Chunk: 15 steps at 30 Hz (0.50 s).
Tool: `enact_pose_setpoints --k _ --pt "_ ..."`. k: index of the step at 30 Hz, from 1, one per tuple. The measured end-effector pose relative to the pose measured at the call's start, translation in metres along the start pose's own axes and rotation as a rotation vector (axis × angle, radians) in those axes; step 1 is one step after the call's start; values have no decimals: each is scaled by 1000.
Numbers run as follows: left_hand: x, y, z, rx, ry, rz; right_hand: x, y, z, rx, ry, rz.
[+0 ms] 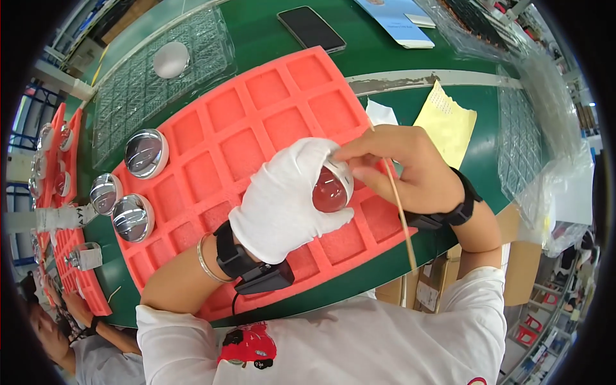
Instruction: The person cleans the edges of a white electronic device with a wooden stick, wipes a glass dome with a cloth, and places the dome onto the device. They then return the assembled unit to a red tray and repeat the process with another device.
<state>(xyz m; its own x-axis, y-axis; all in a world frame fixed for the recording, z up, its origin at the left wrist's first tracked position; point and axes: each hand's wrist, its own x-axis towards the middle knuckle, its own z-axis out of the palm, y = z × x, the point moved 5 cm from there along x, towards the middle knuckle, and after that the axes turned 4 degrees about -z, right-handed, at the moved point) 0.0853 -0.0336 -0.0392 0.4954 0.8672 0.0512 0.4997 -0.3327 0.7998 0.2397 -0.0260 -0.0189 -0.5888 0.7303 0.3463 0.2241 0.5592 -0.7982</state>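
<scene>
My left hand (285, 199), in a white glove, is wrapped round a clear domed lens (330, 191) with a pale rim. Red shows through its glass. My bare right hand (410, 170) is closed, its thumb and forefinger at the lens's rim. A thin wooden stick (402, 215) passes through the right hand's fingers and slants down past the wrist. Both hands are over a red foam tray (240, 154) with square pockets. Several silvery domed lenses, among them a large one (146, 154), sit at the tray's left edge.
Beyond the tray lie a phone (311, 29), a blue leaflet (401, 22) and a yellow paper (446, 122). Another whitish dome (171, 59) rests on a clear plastic sheet (135, 96). Plastic wrap (545, 160) hangs at the right. At the far left, a co-worker's hand (78, 309) is beside another red tray (90, 289).
</scene>
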Motion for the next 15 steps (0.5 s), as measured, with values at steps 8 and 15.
enact_pose_setpoints --k 8,15 --pt "-7 3 8 89 35 52 -11 -26 16 -380 53 74" --pt "-14 4 7 214 139 113 -9 -39 35 -709 117 -90"
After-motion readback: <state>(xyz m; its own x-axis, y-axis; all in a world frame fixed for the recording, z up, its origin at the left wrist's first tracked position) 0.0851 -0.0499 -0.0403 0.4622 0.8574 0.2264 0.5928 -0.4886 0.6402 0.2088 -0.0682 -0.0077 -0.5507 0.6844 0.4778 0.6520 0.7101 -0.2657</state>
